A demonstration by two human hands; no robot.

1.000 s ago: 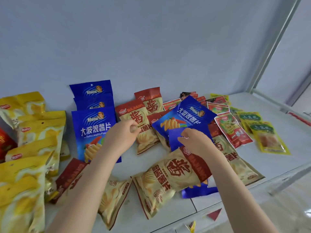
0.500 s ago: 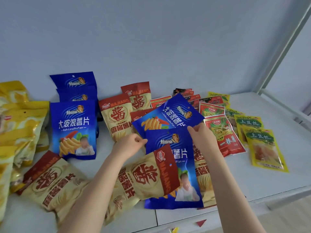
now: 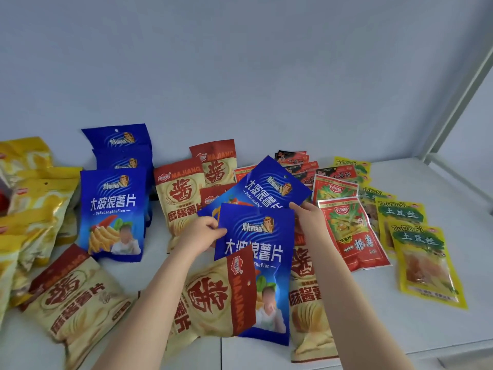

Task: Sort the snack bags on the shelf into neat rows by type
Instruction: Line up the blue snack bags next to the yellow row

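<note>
Two hands work at the middle of a white shelf full of snack bags. The left hand pinches the top left edge of a blue chip bag — thumb and fingers are closed on it. The right hand holds the same bag at its top right corner, with its grip closed on the edge too. This blue bag lies in the middle of the shelf, partly under a tan and red bag that is turned sideways. Another blue bag lies tilted just behind it.

At the back left, three more blue bags make a neat row, one behind the other. Next to them sit tan and red bags with big red writing. One more tan and red bag lies near the front left. Yellow bags are piled at the far left edge. On the right side — past the right hand — lie red packets and yellow-green packets, with small dark packets behind them by the wall.
</note>
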